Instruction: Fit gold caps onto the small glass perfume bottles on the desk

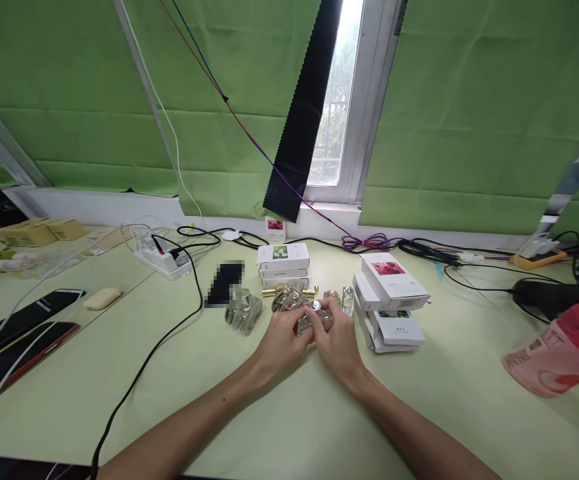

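Note:
My left hand [288, 331] and my right hand [336, 333] meet in front of me, their fingers closed round a small clear bottle [315, 321]. A round silvery top on it points upward between my fingertips. Just behind my hands lie several shiny clear bottles [289, 299] with gold parts, partly hidden by my fingers. One more clear item [348, 300] stands beyond my right hand. To the left, a clear glass-like piece [243, 313] rests on the table, its exact kind hard to make out.
White boxes [283, 257] are stacked behind the bottles, and more white boxes [394, 283] pile up at right. A pink tumbler [559, 347] stands far right. Phones [19, 360], a power strip [162, 259] and a black cable [154, 347] occupy the left side of the table.

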### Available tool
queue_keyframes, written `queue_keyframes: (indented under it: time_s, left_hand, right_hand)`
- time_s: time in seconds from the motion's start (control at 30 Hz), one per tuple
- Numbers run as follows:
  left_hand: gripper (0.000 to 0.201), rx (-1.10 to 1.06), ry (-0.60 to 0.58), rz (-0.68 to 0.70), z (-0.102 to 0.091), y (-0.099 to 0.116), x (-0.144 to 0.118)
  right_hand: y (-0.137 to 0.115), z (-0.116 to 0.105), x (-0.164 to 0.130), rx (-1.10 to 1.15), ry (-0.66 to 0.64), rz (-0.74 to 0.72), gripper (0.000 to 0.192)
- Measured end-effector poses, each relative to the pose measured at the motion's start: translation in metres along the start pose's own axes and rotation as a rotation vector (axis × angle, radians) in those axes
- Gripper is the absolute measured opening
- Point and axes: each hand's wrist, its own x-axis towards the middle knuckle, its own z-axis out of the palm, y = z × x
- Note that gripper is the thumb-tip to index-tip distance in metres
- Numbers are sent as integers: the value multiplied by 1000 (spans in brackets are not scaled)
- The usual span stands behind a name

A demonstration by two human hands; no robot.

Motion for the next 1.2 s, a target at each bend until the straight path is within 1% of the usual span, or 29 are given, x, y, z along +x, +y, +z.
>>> queue_keyframes:
  time_s: [0.27,0.53,0.93,1.07,1.2]
  left_hand:
    - [17,-9,-4,1,0,0,0]
    - [17,-30,16,-8,1,-1,0]
    - [21,-48,16,-13,-1,3,0]
    - [18,-41,19,-3,-1,2,0]
    - [14,-39,15,-13,-1,1,1]
  right_hand:
    - [-1,-1,2,5,-15,21,26]
    - [-2,-1,1,18,1,29,30]
    - [-4,-2,4,44,5,66,39]
    - [-3,-1,2,92,-1,89,38]
    - [-4,1,-1,107,7,74,33]
